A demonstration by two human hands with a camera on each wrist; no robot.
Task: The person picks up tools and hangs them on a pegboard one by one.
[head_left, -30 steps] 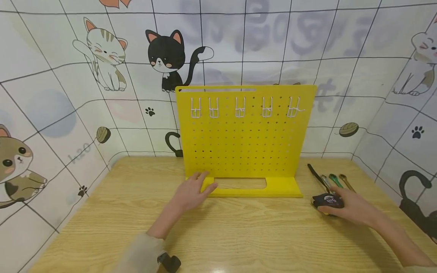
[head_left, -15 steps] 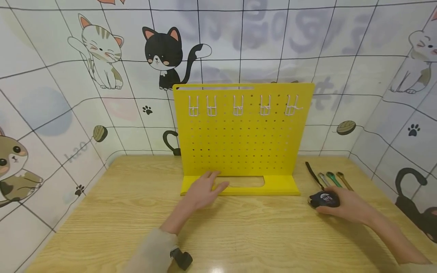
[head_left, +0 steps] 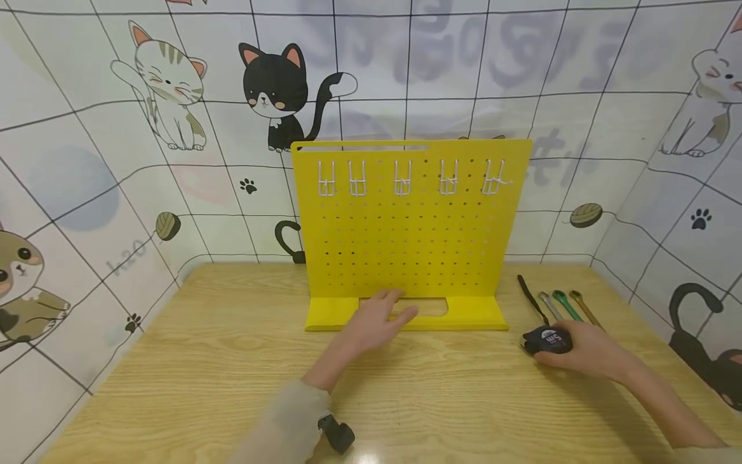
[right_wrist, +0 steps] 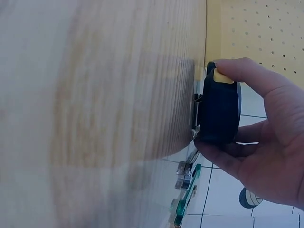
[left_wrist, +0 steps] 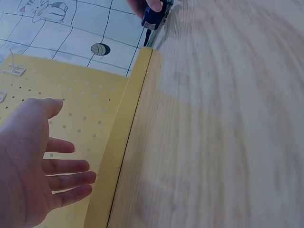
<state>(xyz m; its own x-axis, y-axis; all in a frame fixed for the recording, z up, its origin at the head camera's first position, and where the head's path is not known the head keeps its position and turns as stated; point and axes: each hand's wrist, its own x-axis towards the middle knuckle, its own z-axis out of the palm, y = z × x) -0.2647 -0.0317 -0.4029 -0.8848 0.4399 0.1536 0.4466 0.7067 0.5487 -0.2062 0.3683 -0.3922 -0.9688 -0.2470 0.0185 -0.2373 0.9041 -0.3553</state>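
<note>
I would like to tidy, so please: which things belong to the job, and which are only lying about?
Belonging, it seems:
black tape measure, in the right hand
yellow pegboard, near the left hand
white hooks on it

Just lying about, perhaps:
three wrench-like tools

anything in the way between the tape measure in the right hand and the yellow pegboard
Nothing visible stands between the tape measure and the right side of the yellow pegboard. The left hand is farther left, by the pegboard's base.
</note>
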